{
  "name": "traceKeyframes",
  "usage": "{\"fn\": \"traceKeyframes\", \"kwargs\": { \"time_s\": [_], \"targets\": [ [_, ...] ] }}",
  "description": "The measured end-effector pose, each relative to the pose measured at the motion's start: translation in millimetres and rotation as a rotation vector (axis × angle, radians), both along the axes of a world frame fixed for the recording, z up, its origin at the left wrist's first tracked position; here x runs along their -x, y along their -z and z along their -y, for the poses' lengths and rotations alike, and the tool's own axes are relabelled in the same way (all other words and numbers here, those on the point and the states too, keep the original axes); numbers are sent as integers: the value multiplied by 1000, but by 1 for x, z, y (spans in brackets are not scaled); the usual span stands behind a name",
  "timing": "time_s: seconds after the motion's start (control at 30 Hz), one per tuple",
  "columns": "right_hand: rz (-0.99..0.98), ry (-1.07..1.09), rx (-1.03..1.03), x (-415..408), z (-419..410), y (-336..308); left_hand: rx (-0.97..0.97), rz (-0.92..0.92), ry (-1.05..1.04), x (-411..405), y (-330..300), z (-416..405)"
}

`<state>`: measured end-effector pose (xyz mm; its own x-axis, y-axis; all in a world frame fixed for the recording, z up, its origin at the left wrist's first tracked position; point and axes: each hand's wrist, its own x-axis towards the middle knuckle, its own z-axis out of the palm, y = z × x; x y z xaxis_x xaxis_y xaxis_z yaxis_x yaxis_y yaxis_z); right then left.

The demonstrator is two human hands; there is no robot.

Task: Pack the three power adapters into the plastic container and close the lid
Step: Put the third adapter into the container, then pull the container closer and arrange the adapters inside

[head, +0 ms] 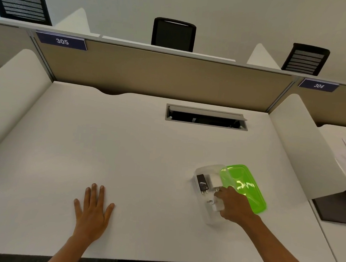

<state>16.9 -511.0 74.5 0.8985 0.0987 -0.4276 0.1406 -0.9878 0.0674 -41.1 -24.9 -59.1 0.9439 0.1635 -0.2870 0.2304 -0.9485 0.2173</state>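
Your left hand [93, 209] lies flat on the surface [126, 148], fingers spread, holding nothing. Your right hand [235, 205] pinches a white adapter [218, 205] inside the near end of the clear container [201, 171], which sits right of centre. A black adapter [203, 184] and a second white one [215, 180] already lie at its far end, prongs toward you. The green lid [245, 186] leans partly over the container's right rim, not seated. The adapters look light, rigid and smooth; grip them by the flat body sides, clear of the prongs. The lid appears thin and flexible, so take it by its edges. The surface is white and matte, with a cable hatch [206, 117] behind, beige partitions [161, 75], and chairs [173, 34] beyond.
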Motion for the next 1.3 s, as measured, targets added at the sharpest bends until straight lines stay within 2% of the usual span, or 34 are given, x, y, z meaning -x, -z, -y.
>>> {"fn": "traceKeyframes", "kwargs": {
  "time_s": [0.43,0.73,0.83,0.93,1.07,1.17,1.23,1.3],
  "targets": [
    [-52,2,22,2,-8,12,-6,0,1,0,-3,1],
    [-58,66,-101,2,1,17,-7,18,-4,1,-2,1],
    [16,94,-176,4,6,16,-2,11,-19,1,-3,4],
    [194,131,-265,12,10,16,39,16,-31,-7,-9,15],
    [464,217,-352,24,16,18,127,119,124,-22,-28,49],
    [552,321,-379,32,22,24,193,211,219,-38,-49,93],
    [561,417,-385,36,28,28,302,239,217,-51,-60,127],
    [551,503,-400,41,33,34,518,171,160,-65,-75,162]
  ]
}}
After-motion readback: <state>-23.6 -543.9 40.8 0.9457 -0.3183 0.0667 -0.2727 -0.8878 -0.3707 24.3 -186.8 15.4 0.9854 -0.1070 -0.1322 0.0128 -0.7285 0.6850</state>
